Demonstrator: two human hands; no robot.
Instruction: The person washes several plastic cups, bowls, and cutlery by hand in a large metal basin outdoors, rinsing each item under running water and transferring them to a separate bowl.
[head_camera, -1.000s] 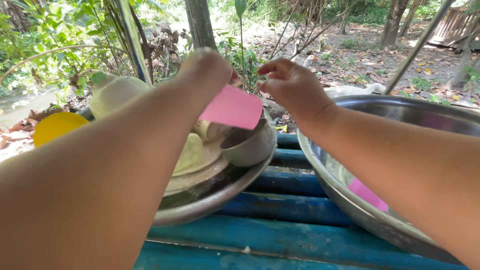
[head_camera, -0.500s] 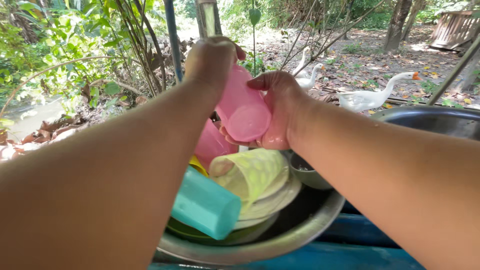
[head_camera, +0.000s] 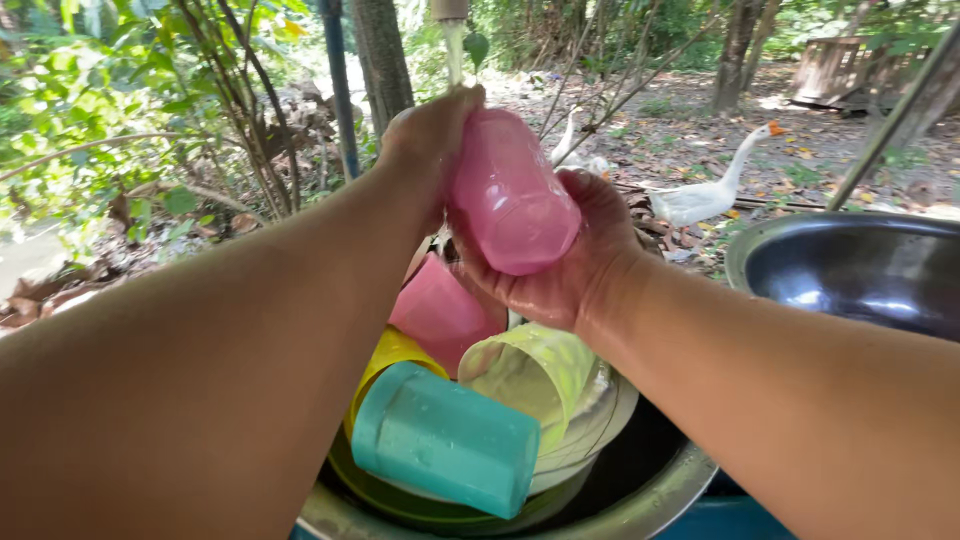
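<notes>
Head view shows both hands wrapped around 1 pink plastic cup (head_camera: 512, 192), held up over a metal basin and tilted with its base toward the camera. Fingers of the left hand (head_camera: 430, 140) curl closed over the cup's upper end, right under a thin stream of water (head_camera: 453, 50) falling from a tap (head_camera: 449, 8) at the top edge. Fingers of the right hand (head_camera: 560, 265) cup closed around the lower side and underside of the same cup, the wet palm pressed against it. Below the hands, the round metal basin (head_camera: 650, 495) holds a heap of dishes: a second pink cup (head_camera: 440, 310) lying on its side, a pale green cup (head_camera: 530, 375) on its side next to it, a yellow cup (head_camera: 385, 365) partly hidden, and a teal cup (head_camera: 445, 440) lying nearest the camera, all resting on pale plates (head_camera: 600, 420). To the right, a second, larger steel bowl (head_camera: 850, 270) sits just beside the basin. Beyond, on leaf-strewn ground among tree trunks, a white goose (head_camera: 700, 195) stands with its orange bill raised.
</notes>
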